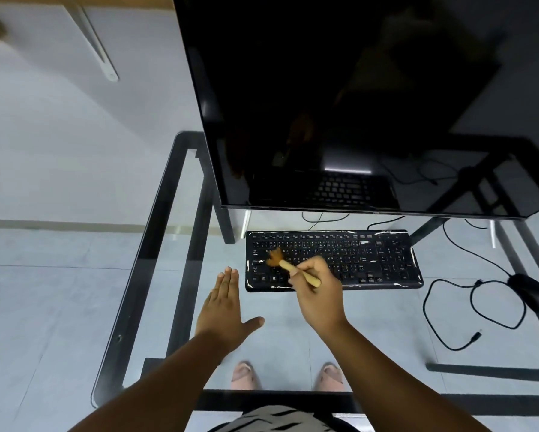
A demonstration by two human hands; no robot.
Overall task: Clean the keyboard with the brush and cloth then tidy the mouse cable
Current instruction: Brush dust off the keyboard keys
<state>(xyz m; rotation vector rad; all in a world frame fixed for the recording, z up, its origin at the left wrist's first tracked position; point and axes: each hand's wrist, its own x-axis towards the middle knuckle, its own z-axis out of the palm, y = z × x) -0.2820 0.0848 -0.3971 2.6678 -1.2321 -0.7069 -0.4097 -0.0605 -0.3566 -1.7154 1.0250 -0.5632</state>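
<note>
While your right hand (319, 294) is pinching the brush (288, 266) in its grip, bristles touching the left keys of the keyboard (371, 260), your left hand (224, 313) is lying spread flat on the glass tabletop (174, 307). Mouse (531, 291) and looped cable (449, 307) are sitting right of the keyboard.

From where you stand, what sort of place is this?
Most likely a home or small office computer desk. A large dark monitor stands on a glass table, with a black keyboard being brushed and a wired mouse beside it. Tiled floor shows through the glass.
</note>
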